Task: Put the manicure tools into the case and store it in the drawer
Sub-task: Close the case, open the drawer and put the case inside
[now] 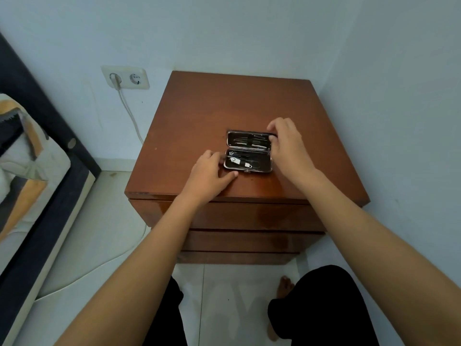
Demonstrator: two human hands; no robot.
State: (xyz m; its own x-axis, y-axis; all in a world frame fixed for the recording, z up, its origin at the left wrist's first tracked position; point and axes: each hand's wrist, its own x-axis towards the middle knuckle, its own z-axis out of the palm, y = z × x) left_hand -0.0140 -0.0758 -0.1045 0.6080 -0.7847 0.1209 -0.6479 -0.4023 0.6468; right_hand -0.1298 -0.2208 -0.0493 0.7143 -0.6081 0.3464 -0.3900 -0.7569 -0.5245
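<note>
Head view: small black hinged manicure case with metal rim (248,152) lies open flat on the brown wooden nightstand tabletop (199,113), roughly centre, toward the near edge. Far half holds a row of thin metal manicure tools (249,141) under straps; near half holds a silver nail clipper (239,161) plus some slim dark tools, too small to tell apart.

Left hand (208,174) sits at 9 o'clock of the case, fingers against the left end of the near half, thumb stretched along the front edge. Grip looks like a loose brace on the case, not a clenched hold. Right hand (287,143) sits at 3 o'clock, fingertips curled over the right end of the far half; whether that grip pinches the rim or a tool cannot be told, the fingers hide the contact.

Three brown drawer fronts (249,218) below the tabletop, all flush closed.

At 9 o'clock of the nightstand: white double wall socket (125,77) with one white cable (129,113) plugged in and running down. Dark-framed bed with patterned bedding (30,156) at far left. Person's dark trousers and a bare foot on white floor tiles at 6 o'clock.
</note>
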